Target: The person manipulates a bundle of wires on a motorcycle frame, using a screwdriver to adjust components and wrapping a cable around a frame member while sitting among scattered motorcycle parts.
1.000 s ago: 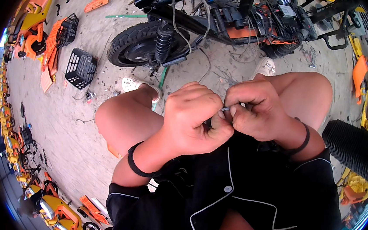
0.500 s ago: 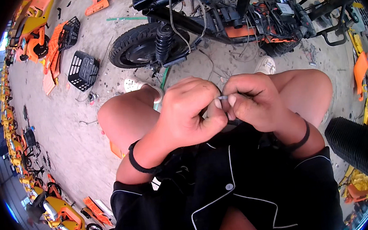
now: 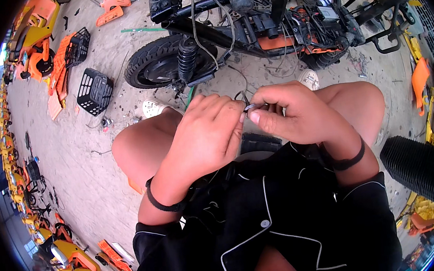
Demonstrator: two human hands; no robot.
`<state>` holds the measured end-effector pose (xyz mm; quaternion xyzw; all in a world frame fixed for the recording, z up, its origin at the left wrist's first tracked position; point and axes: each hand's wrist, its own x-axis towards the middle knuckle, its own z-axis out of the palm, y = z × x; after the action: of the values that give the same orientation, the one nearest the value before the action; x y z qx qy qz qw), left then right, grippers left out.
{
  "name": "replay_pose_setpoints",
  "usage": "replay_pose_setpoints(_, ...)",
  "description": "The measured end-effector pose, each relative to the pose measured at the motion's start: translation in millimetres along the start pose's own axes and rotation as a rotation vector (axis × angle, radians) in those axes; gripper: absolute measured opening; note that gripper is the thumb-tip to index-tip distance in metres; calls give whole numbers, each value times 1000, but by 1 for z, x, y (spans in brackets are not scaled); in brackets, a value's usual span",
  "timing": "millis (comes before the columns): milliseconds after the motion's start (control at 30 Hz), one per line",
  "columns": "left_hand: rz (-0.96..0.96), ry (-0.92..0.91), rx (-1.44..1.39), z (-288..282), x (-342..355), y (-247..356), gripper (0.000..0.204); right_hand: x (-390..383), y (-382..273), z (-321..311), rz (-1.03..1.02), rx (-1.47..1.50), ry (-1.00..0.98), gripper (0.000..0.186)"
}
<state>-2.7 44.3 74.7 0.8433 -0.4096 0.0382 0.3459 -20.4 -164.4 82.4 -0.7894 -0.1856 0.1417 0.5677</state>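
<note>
My left hand (image 3: pixel 209 131) and my right hand (image 3: pixel 290 116) meet fingertip to fingertip above my lap, both pinched on a small grey piece (image 3: pixel 248 108) with a dark wire loop (image 3: pixel 243 94) rising from it. The piece is too small to name, and my fingers partly hide it. Just beyond them stands a stripped black scooter frame (image 3: pixel 219 42) with hanging cables, a rear shock (image 3: pixel 187 58) and a black-tyred wheel (image 3: pixel 138 65). Between my knees, under my hands, a dark flat object (image 3: pixel 259 143) shows partly.
A black basket (image 3: pixel 94 89) and orange panels (image 3: pixel 58 87) lie on the left floor (image 3: pixel 85 167). Yellow scooters (image 3: pixel 76 264) line the left rim. Yellow and orange panels (image 3: pixel 420 81) lie at the right. A ribbed black cylindrical object (image 3: pixel 416 169) juts in from the lower right.
Both hands have moved forward and left. My left hand has turned more back-up, my right fingers are less tightly curled, and the dark wire loop now shows above the fingertips.
</note>
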Motion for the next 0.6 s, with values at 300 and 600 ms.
replay_pose_setpoints(300,-31,-147,26,2,-2,-6,15,10,9,-4,324,127,-232,29)
replay_pose_setpoints(600,-86,-374,-120,4,1,-8,7,11,33,-7,401,202,-428,29)
